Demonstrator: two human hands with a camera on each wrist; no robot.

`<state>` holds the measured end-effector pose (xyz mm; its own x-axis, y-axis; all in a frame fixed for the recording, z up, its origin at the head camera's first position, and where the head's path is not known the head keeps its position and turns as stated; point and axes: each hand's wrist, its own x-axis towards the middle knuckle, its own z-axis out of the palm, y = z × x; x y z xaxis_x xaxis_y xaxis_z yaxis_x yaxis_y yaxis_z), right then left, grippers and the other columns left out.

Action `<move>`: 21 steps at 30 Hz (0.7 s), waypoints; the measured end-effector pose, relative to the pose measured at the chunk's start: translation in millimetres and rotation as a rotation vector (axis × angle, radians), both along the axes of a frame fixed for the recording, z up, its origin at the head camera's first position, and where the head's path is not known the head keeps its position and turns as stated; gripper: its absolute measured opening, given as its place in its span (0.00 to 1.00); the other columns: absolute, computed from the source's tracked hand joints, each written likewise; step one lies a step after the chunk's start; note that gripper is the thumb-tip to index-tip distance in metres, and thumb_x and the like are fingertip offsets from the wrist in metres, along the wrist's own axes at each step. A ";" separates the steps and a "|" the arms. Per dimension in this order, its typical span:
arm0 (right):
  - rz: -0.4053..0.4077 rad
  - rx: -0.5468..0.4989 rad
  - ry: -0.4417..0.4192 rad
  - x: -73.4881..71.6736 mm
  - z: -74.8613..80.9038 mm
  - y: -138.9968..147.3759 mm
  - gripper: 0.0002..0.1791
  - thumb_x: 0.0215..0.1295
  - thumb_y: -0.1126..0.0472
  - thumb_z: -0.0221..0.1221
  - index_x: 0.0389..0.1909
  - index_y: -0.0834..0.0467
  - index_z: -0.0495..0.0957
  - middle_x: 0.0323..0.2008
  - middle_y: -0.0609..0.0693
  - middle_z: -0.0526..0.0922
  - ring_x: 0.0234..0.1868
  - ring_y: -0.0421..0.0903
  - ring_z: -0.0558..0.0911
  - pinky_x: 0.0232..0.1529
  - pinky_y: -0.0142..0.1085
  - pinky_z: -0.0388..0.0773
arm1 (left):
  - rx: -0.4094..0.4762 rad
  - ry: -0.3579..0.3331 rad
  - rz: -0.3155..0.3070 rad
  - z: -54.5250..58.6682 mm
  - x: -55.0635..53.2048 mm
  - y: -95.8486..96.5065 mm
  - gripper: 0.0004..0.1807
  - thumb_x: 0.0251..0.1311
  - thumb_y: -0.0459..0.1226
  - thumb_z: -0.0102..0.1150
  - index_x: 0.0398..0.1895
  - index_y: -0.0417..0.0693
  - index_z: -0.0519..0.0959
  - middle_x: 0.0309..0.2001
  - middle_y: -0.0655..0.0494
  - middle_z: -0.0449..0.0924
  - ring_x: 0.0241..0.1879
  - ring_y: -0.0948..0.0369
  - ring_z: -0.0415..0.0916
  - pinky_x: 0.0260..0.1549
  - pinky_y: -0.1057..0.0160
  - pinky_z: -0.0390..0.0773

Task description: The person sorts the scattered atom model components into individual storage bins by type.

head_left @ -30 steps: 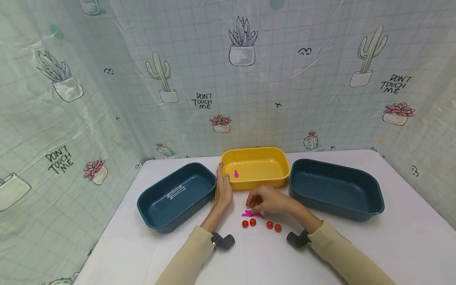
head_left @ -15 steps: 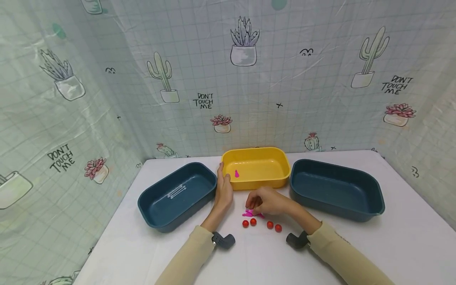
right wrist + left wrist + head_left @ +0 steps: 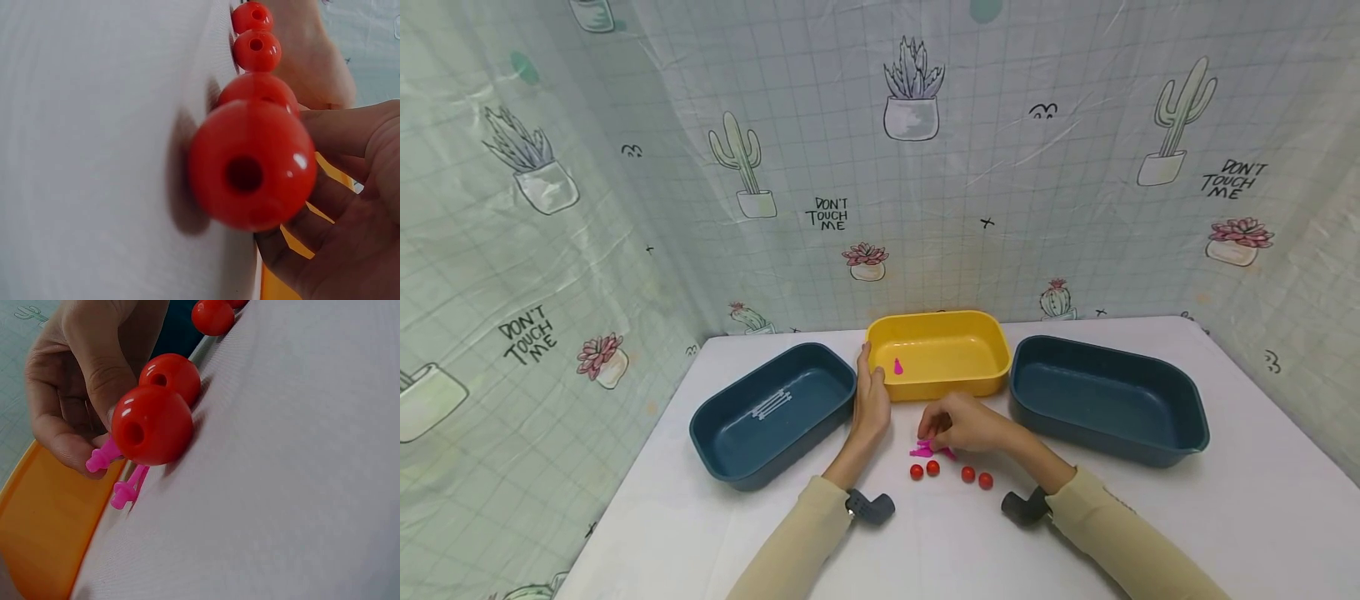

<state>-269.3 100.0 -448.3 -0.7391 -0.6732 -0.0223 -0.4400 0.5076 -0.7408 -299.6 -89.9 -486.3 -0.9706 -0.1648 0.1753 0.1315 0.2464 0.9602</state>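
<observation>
In the head view my right hand (image 3: 966, 421) is low over the table, pinching a small pink plastic piece (image 3: 105, 455) with a knobbed end between thumb and finger. More pink pieces (image 3: 921, 452) lie under its fingertips. Just nearer are several red beads (image 3: 967, 474) with holes, which partly block both wrist views. My left hand (image 3: 872, 404) rests with straight fingers along the left wall of a yellow bin (image 3: 947, 389), its thumb at the near corner. One pink piece (image 3: 898, 367) lies inside that bin.
Left of the yellow bin stands a dark blue bin (image 3: 737, 471) with several thin white sticks (image 3: 772, 404) in it. Another dark blue bin (image 3: 1105, 437) stands on the right. Behind the white table (image 3: 955, 550) hangs a cactus-print curtain (image 3: 985, 275).
Hardly anything differs: my right fingers shift very slightly over the pink pieces. The left hand, bins and beads stay in place.
</observation>
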 end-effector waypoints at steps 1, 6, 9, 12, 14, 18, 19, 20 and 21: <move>0.000 -0.006 -0.003 -0.3 -0.2 0.3 0.07 0.61 0.70 0.69 0.37 0.55 0.88 0.30 0.44 0.86 0.31 0.38 0.79 0.36 0.27 0.81 | 0.000 0.002 -0.001 -0.2 -0.3 0.1 0.31 0.80 0.38 0.34 0.83 0.52 0.51 0.84 0.52 0.49 0.83 0.51 0.46 0.82 0.45 0.44; -0.011 -0.021 -0.025 -1.3 -1.7 0.5 0.07 0.62 0.69 0.69 0.38 0.54 0.89 0.30 0.43 0.86 0.31 0.38 0.79 0.37 0.27 0.81 | 0.001 -0.011 0.001 0.3 0.3 0.0 0.31 0.80 0.39 0.34 0.83 0.53 0.51 0.84 0.52 0.49 0.83 0.51 0.46 0.82 0.45 0.45; -0.005 -0.027 -0.032 -1.4 -2.4 0.7 0.08 0.63 0.69 0.69 0.40 0.55 0.88 0.30 0.42 0.85 0.32 0.39 0.79 0.38 0.27 0.80 | 0.002 -0.025 0.002 0.5 1.4 -0.2 0.31 0.80 0.39 0.34 0.84 0.54 0.50 0.84 0.53 0.48 0.83 0.52 0.47 0.82 0.46 0.45; 0.009 -0.038 -0.033 -1.0 -1.5 1.3 0.09 0.64 0.68 0.68 0.43 0.57 0.88 0.29 0.44 0.84 0.32 0.40 0.79 0.38 0.27 0.80 | 0.002 -0.023 -0.003 -0.4 1.5 -0.4 0.31 0.80 0.39 0.35 0.84 0.54 0.50 0.84 0.53 0.49 0.83 0.51 0.47 0.82 0.44 0.45; 0.010 -0.041 -0.043 -0.5 -0.5 1.9 0.09 0.65 0.68 0.67 0.45 0.57 0.88 0.29 0.45 0.83 0.32 0.40 0.78 0.38 0.26 0.79 | 0.001 -0.016 -0.006 -0.7 1.5 -0.5 0.31 0.80 0.39 0.35 0.83 0.54 0.50 0.84 0.52 0.49 0.83 0.51 0.47 0.82 0.44 0.45; 0.001 -0.050 -0.052 0.2 0.9 3.3 0.10 0.67 0.68 0.65 0.47 0.57 0.87 0.30 0.47 0.82 0.33 0.42 0.77 0.37 0.27 0.77 | 0.002 -0.008 -0.007 -1.1 0.5 -0.3 0.31 0.80 0.39 0.34 0.83 0.53 0.51 0.84 0.52 0.49 0.83 0.51 0.47 0.82 0.44 0.45; -0.003 -0.052 -0.054 0.2 0.9 3.6 0.10 0.67 0.67 0.65 0.47 0.57 0.87 0.30 0.47 0.82 0.33 0.42 0.77 0.37 0.27 0.77 | 0.001 -0.011 -0.007 -0.8 0.4 -0.2 0.31 0.80 0.39 0.34 0.83 0.54 0.51 0.84 0.52 0.49 0.83 0.51 0.47 0.82 0.45 0.45; -0.007 -0.055 -0.055 0.1 1.1 3.7 0.10 0.67 0.67 0.65 0.47 0.57 0.87 0.30 0.47 0.82 0.33 0.42 0.77 0.37 0.27 0.77 | 0.001 -0.014 -0.007 -0.7 0.3 -0.1 0.31 0.80 0.39 0.34 0.83 0.54 0.51 0.84 0.53 0.49 0.84 0.52 0.46 0.82 0.45 0.45; -0.011 -0.058 -0.058 0.1 1.2 3.7 0.10 0.67 0.67 0.65 0.47 0.57 0.87 0.30 0.47 0.82 0.33 0.43 0.77 0.37 0.27 0.77 | 0.002 -0.014 -0.008 -0.6 0.1 -0.1 0.31 0.80 0.39 0.34 0.83 0.54 0.51 0.84 0.53 0.48 0.84 0.52 0.46 0.82 0.45 0.45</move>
